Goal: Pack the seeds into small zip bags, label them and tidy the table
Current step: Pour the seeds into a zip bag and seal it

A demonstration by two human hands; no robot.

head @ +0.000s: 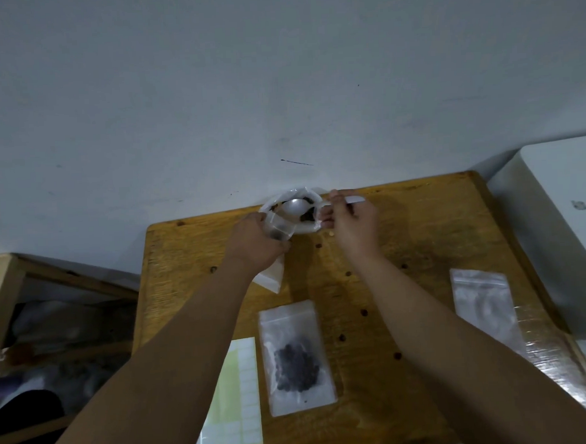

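One label sheet, three zip bags, one spoon.

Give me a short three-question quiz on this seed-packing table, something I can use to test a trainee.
1. True or false: the right hand holds a white spoon whose bowl is over the seed container.
2. What does the left hand grip? A) a small zip bag B) a pen C) a pair of scissors
3. How many seed-filled bags lie flat on the table?

Key: 1 true; 2 A; 3 one.
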